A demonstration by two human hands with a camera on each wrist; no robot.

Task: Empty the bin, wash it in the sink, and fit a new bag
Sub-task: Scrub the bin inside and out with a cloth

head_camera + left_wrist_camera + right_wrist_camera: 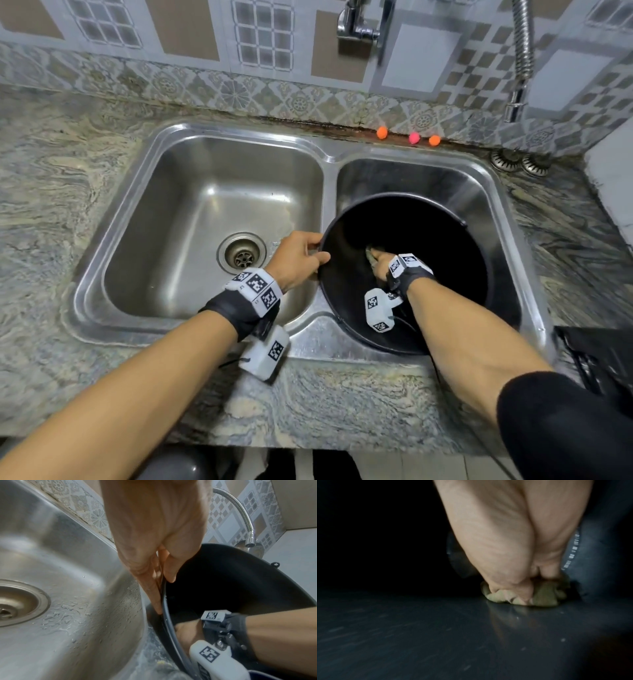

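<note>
A black round bin [445, 219] stands tilted in the right basin of the steel double sink [329, 161]. My left hand [301, 255] pinches the bin's left rim [167, 609], thumb inside and fingers outside. My right hand [380, 262] reaches deep into the bin and grips a wadded olive-green scrub pad [546, 595], pressing it against the bin's dark inner wall [436, 635]. The pad shows only as a small patch [369, 254] in the head view. The bin's bottom is lost in darkness.
The left basin [191, 219] has a drain [242, 256] and water drops. A tap [359, 27] and a flexible hose sprayer [520, 68] hang from the tiled wall. Small orange and pink balls [413, 137] lie on the sink's back ledge. A black rack [596, 359] sits at right.
</note>
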